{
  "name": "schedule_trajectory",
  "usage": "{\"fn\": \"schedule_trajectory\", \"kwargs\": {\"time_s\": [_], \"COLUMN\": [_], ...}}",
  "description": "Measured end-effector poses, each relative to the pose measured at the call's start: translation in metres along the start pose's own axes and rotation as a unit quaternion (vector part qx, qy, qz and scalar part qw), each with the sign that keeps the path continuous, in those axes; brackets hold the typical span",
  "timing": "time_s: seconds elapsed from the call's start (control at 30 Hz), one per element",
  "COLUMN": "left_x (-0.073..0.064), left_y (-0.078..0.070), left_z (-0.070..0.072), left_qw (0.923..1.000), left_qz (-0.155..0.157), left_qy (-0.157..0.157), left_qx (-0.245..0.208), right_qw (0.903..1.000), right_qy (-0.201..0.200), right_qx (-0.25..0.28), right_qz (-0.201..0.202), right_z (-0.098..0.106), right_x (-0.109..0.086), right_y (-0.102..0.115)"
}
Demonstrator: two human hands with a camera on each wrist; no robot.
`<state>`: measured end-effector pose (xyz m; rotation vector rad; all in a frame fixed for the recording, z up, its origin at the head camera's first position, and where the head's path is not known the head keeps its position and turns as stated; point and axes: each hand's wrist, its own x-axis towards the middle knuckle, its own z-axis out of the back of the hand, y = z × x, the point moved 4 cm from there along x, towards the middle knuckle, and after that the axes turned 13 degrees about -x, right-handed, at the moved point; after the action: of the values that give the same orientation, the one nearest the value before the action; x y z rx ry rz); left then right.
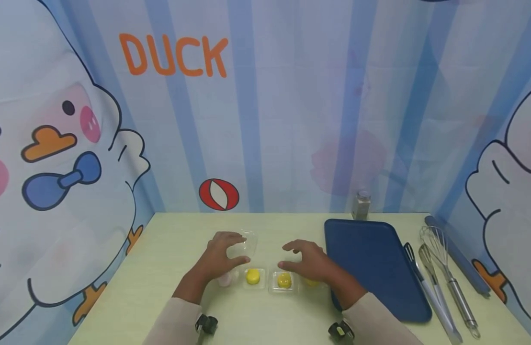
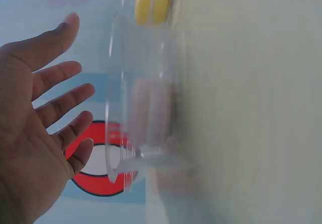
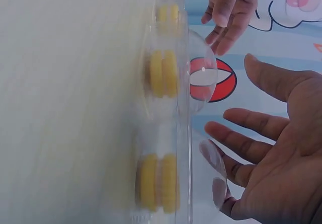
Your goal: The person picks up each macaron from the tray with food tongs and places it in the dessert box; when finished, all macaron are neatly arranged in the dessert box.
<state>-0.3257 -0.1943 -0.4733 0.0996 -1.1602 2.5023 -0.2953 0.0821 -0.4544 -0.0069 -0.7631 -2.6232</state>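
Observation:
Both hands hover over a row of macarons in clear plastic boxes. My left hand [image 1: 214,258] has its fingers spread and holds nothing; in the left wrist view it is beside a pink macaron [image 2: 151,110] in a clear box. A yellow macaron [image 1: 253,276] sits in the neighbouring box. Another yellow macaron [image 1: 284,280] lies in a clear box [image 1: 277,290] between the hands. My right hand [image 1: 309,262], loosely bent and holding nothing, partly hides a further yellow macaron [image 3: 160,182]. Its lower fingers show behind a clear rounded plastic cover [image 3: 213,161].
A clear plastic piece [image 1: 249,242] lies behind the left hand. To the right are a dark blue tray [image 1: 373,268], a whisk [image 1: 452,282], other long-handled metal utensils [image 1: 433,292] and a grey-blue roll [image 1: 459,256]. A small jar [image 1: 361,205] stands at the back edge.

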Motion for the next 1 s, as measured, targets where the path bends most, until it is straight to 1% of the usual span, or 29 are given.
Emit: {"fn": "schedule_trajectory", "kwargs": {"time_s": [0.13, 0.2, 0.3, 0.37, 0.5, 0.63, 0.87, 1.0], "left_x": [0.007, 0.011, 0.015, 0.019, 0.024, 0.026, 0.031, 0.033], "left_y": [0.006, 0.01, 0.016, 0.018, 0.02, 0.025, 0.035, 0.037], "left_z": [0.009, 0.01, 0.011, 0.011, 0.013, 0.015, 0.012, 0.011], "left_qw": [1.0, 0.9999, 0.9995, 0.999, 0.9979, 0.9972, 0.997, 0.9966], "left_qz": [0.003, 0.009, 0.024, 0.035, 0.048, 0.057, 0.051, 0.062], "left_qy": [0.005, 0.008, 0.011, 0.017, 0.031, 0.035, 0.041, 0.039], "left_qx": [0.007, 0.012, 0.017, 0.023, 0.03, 0.035, 0.041, 0.038], "right_qw": [0.9987, 0.9977, 0.9968, 0.9967, 0.9964, 0.9962, 0.9959, 0.9946], "right_qy": [0.004, 0.001, 0.0, 0.001, 0.002, 0.011, 0.034, 0.051], "right_qx": [0.044, 0.06, 0.071, 0.07, 0.068, 0.059, 0.037, 0.029], "right_qz": [-0.024, -0.03, -0.036, -0.04, -0.05, -0.063, -0.075, -0.085], "right_z": [-0.005, -0.008, -0.013, -0.017, -0.024, -0.032, -0.043, -0.048], "right_x": [0.012, 0.018, 0.027, 0.033, 0.045, 0.057, 0.072, 0.079], "right_y": [0.006, 0.009, 0.012, 0.015, 0.017, 0.019, 0.027, 0.032]}}
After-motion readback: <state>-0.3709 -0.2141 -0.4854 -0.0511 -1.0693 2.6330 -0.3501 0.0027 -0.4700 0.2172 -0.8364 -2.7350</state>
